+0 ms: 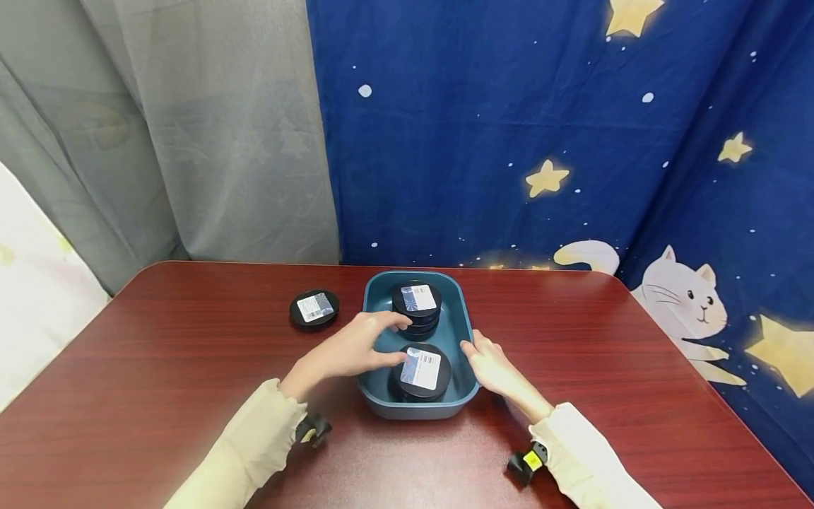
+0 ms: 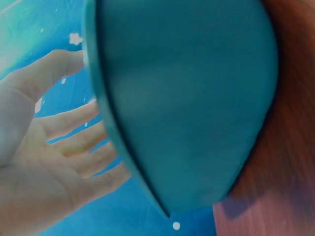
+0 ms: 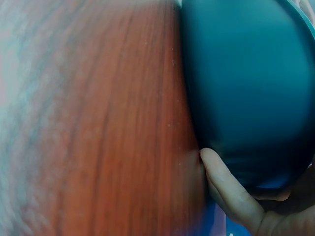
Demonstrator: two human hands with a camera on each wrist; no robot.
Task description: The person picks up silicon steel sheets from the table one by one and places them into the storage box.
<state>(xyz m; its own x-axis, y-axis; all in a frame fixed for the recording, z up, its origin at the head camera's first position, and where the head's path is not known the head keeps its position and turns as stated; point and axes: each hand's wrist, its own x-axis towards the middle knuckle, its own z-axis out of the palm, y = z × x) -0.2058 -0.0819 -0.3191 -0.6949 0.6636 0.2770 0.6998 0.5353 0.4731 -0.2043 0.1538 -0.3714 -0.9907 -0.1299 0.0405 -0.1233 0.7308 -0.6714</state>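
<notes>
A blue rectangular tub with rounded corners stands on the table. Inside it, a rear stack of black round flat containers carries a white and blue label on top. Closer to the front lies another labelled black round container. My left hand reaches over the tub's left rim, thumb and fingers spread; its thumb tip overlaps the front container. In the left wrist view, the tub's wall hides the fingertips. With my right hand I hold the tub's right side, the thumb against its outer wall.
Left of the tub, a similar black round container with a label lies on the reddish wooden table. Blue star-patterned and grey curtains hang behind the table's far edge. Each wrist wears a small dark camera.
</notes>
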